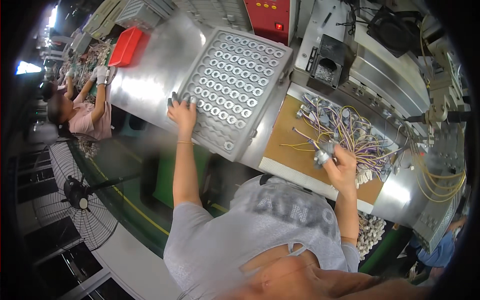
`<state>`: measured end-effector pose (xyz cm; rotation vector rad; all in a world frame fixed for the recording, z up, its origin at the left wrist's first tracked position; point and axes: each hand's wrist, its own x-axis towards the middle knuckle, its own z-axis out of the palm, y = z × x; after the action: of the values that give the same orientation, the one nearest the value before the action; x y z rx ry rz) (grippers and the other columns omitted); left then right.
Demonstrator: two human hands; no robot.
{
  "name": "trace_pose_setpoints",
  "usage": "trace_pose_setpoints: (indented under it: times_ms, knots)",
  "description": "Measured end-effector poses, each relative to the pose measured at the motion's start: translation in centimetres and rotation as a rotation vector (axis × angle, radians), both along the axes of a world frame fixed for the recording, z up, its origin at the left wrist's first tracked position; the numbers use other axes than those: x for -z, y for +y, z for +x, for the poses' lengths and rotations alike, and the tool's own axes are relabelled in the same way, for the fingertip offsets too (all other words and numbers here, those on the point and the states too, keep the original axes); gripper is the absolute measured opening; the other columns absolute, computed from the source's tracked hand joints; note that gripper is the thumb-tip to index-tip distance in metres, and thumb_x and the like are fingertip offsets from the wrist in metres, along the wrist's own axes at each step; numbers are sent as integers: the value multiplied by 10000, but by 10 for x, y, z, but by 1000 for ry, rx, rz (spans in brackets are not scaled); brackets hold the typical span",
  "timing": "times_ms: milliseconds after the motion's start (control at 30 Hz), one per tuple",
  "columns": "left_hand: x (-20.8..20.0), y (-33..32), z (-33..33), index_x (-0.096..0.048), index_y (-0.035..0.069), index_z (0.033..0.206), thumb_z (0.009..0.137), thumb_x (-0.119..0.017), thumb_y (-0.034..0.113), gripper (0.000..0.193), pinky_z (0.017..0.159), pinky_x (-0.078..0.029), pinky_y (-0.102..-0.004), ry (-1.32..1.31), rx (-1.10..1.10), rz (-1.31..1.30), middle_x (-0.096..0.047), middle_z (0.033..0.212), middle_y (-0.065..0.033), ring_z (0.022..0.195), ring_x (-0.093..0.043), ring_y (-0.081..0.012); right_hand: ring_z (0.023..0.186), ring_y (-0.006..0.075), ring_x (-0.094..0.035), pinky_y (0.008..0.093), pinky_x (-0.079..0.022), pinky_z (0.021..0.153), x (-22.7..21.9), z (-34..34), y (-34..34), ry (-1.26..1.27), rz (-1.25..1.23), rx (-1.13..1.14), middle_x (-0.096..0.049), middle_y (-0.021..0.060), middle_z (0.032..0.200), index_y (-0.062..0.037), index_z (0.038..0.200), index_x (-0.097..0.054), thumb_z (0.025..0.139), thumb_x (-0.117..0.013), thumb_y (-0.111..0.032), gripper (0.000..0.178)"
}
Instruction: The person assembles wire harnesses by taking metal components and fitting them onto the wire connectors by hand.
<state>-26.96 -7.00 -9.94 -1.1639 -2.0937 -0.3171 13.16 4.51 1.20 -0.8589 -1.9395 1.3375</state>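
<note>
My left hand (184,114) reaches over the left edge of a grey moulded tray (212,136), its fingers apart and dark covers on some fingertips. The fingertips are at the end of a row of metal rings (224,94); whether they touch a ring I cannot tell. My right hand (343,169) is closed around a small silver cylindrical part with wires (321,157), held over a brown work board. Thin yellow and purple wires trail from that part. Just beyond the hand lies a tangled pile of similar wired parts (345,125).
A red bin (126,47) stands at the far left of the metal table (155,65). Behind the tray is a red machine box (272,20). Metal equipment with a black block (329,57) borders the board. A person (82,112) works at left, near a large fan (77,195).
</note>
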Motion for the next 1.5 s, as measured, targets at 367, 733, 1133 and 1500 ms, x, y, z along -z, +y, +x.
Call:
trace_pose_setpoints:
  times_ms: [367, 733, 1133, 1500]
  knots:
    - [-76, 45, 141, -497, 0, 1132, 810, -548, 55, 331, 601, -481, -250, -1953, 630, 305, -571, 937, -50, 778, -563, -119, 492, 70, -514, 219, -393, 434, 8, -13, 9, -60, 96, 87, -538, 24, 562, 17, 799, -590, 750, -563, -23, 69]
    - [-99, 61, 235, -478, -28, 1154, 810, -569, 33, 362, 591, -469, -217, -2208, 1016, 38, -592, 937, -71, 734, -562, -107, 478, 43, -491, 187, -375, 403, -1, -4, 1, 213, -222, 143, -554, 11, 599, 9, 736, -556, 759, -574, -26, 45]
    - [-109, 71, 246, -556, -52, 1055, 764, -590, -20, 295, 781, -448, -266, -1678, 1169, 15, -601, 993, -95, 890, -569, -166, 424, 45, -381, 238, -298, 380, -13, 4, 11, 18, 242, 125, -455, 26, 499, 4, 599, -494, 624, -578, -29, 94]
    - [-104, 85, 254, -556, -13, 1036, 838, -472, 27, 220, 490, -434, -201, -2397, 1014, 138, -534, 1114, -163, 705, -565, -126, 602, 42, -510, 190, -405, 517, 3, 10, 16, 3, -160, 0, -570, 5, 698, -1, 907, -558, 746, -597, -51, 173]
